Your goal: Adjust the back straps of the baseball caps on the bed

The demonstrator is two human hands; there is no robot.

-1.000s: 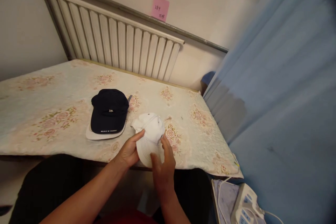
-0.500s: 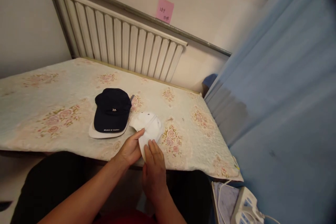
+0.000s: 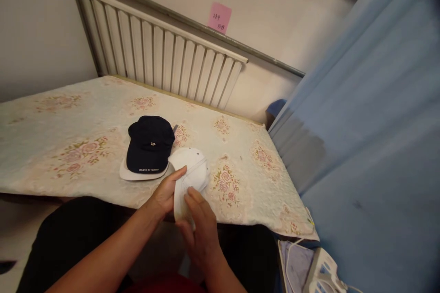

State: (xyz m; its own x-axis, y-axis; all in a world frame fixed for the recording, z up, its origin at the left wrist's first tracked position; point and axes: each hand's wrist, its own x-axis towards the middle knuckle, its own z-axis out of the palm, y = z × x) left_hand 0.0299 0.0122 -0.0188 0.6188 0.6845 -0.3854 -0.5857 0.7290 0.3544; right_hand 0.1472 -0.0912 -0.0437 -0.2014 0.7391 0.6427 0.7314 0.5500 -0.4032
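Note:
A white cap (image 3: 190,168) lies at the near edge of the table, its brim folded toward me. My left hand (image 3: 165,192) grips the brim's left side, thumb on top. My right hand (image 3: 199,231) pinches the brim's near edge from below, fingers curled round it. Just left of the white cap rests a dark navy cap (image 3: 150,144) with small white lettering, stacked on another white brim (image 3: 128,174).
The table wears a pale floral cloth (image 3: 68,146). A white radiator (image 3: 161,62) runs along the back wall under a pink note (image 3: 219,17). A blue curtain (image 3: 371,123) hangs at the right. A white iron (image 3: 325,272) sits low right.
The white cap has shifted left, closer to the navy cap, and its brim has been folded narrower. My right hand moved from the cap's right side down under the brim.

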